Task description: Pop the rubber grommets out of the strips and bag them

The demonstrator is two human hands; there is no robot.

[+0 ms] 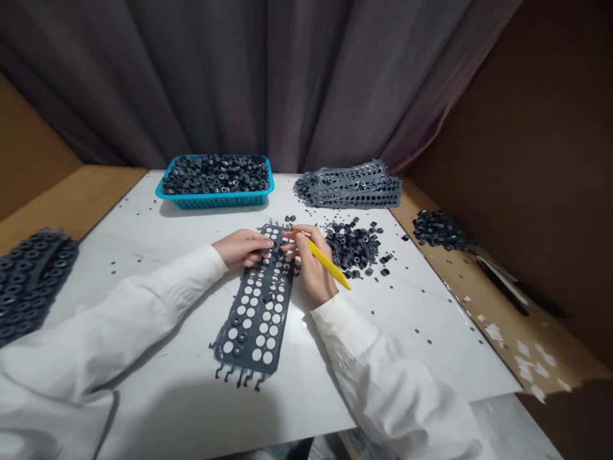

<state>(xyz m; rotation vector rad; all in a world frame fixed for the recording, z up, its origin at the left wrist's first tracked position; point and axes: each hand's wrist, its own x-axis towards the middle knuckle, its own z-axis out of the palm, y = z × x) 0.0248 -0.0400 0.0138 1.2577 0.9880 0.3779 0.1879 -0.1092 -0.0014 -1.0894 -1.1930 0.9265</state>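
Note:
A dark grey moulded rubber sheet (253,324) with rows of round holes lies lengthwise before me on the white table. A few black ring-shaped parts (238,351) still sit in its near end. Over its far half, my left hand (243,248) is closed, thumb and forefinger pinching a small black rubber part (275,245). My right hand (313,265) is closed around a yellow pen-shaped tool (329,263), whose back end slants toward me. Its tip lies near the fingers and the small part, too small to make out.
Behind stands a blue basket (211,202) full of black parts. Punched sheets (352,185) are stacked at the back right, above a pile of loose parts (357,246). Unpunched sheets (36,281) lie left. Another black pile (438,230), a dark long-handled tool (502,284) and white scraps (493,331) lie right.

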